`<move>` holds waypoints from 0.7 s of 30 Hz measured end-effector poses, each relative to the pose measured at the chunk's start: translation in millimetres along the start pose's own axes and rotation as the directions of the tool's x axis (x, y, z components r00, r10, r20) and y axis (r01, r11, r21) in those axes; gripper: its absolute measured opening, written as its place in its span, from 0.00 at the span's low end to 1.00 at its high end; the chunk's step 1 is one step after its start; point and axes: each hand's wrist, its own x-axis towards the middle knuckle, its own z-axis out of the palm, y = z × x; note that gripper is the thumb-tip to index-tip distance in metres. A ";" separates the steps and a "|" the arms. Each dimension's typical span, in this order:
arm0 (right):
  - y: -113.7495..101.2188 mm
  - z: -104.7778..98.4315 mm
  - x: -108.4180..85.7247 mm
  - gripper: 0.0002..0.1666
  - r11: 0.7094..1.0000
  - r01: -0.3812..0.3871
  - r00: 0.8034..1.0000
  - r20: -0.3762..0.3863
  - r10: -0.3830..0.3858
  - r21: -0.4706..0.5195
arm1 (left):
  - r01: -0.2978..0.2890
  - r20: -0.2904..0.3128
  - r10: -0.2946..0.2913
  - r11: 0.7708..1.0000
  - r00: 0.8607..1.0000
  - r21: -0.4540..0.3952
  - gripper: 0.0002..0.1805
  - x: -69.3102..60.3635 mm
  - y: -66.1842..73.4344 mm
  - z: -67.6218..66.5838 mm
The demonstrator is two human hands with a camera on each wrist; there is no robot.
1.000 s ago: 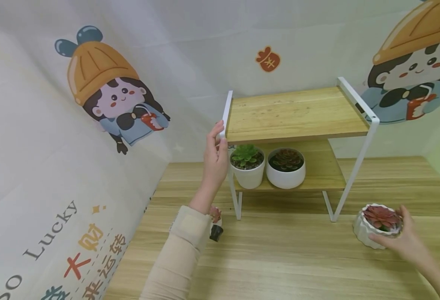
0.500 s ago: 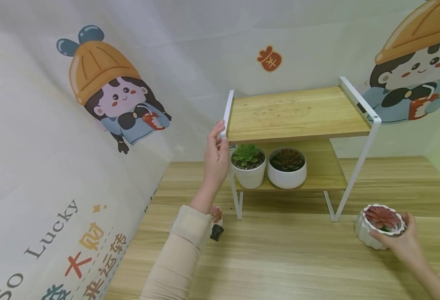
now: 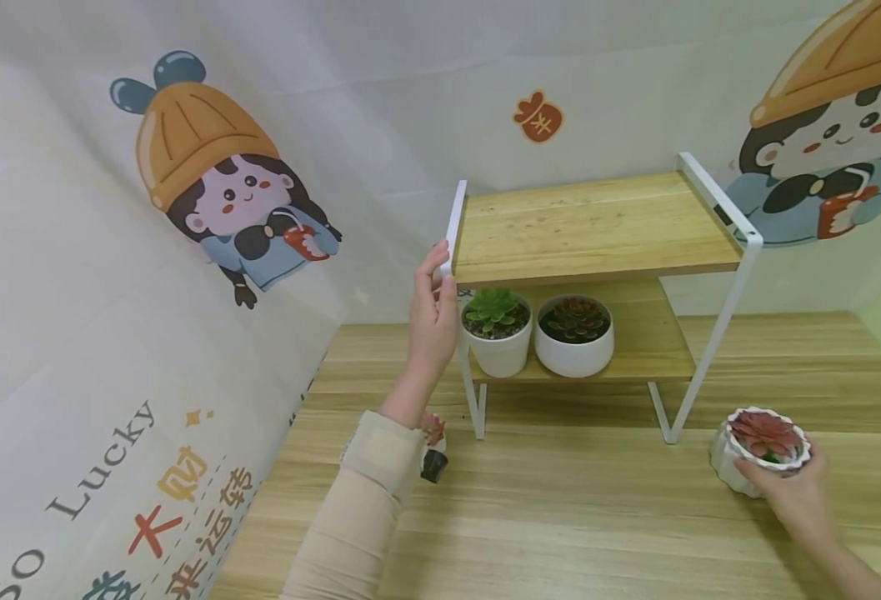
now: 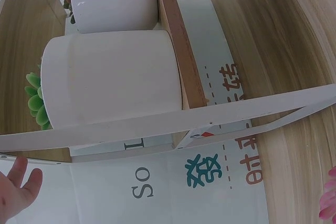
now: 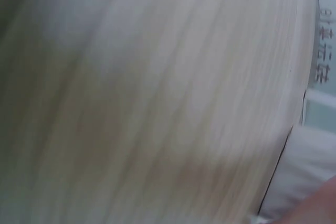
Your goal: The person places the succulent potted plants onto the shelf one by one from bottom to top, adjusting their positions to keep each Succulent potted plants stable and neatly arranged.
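Observation:
In the head view, my left hand (image 3: 434,321) holds the front left corner of a two-tier shelf (image 3: 598,229) with wooden boards and a white metal frame. Two fingertips (image 4: 32,182) show by the frame in the left wrist view. A green succulent in a white pot (image 3: 498,350) and a dark succulent in a round white bowl (image 3: 575,354) stand on the lower board. To the right of the shelf, my right hand (image 3: 803,496) grips a ribbed white pot (image 3: 731,467) with a red succulent (image 3: 765,435), its thumb at the near side. The far fingers are mostly hidden.
A small pinkish plant (image 3: 432,427) with a black and white base is partly hidden behind my left forearm. The shelf stands on a wood-grain table (image 3: 575,508). Behind is a printed white cloth (image 3: 380,108). The right wrist view is blurred.
The fingers of my right hand have moved lower round the far side of the ribbed pot. That pot stays nearly in place, and my left hand keeps its place on the shelf.

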 end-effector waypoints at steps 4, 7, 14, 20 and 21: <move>-6.6 8.3 -4.5 0.48 0.987 -0.163 0.983 -0.080 0.163 0.014 | -0.007 -0.004 0.007 1.000 1.000 0.009 0.16 -0.6 0.3 -0.1; -8.7 9.9 -6.2 0.54 0.970 -0.243 0.966 -0.085 0.244 0.020 | -0.012 -0.002 0.012 1.000 1.000 0.018 0.16 -0.6 0.5 0.2; -9.5 10.2 -2.5 0.54 0.970 -0.245 0.966 -0.091 0.243 -0.011 | -0.001 -0.007 0.001 1.000 1.000 0.004 0.17 -0.4 0.4 0.4; -10.6 4.7 0.5 0.55 0.969 -0.240 0.971 -0.020 0.239 -0.055 | 0.002 -0.008 -0.002 1.000 1.000 0.005 0.16 -0.7 0.3 -0.1; -10.6 3.7 0.9 0.55 0.968 -0.245 0.970 -0.004 0.245 -0.056 | 0.001 -0.006 -0.001 1.000 1.000 0.008 0.16 -0.8 0.3 -0.1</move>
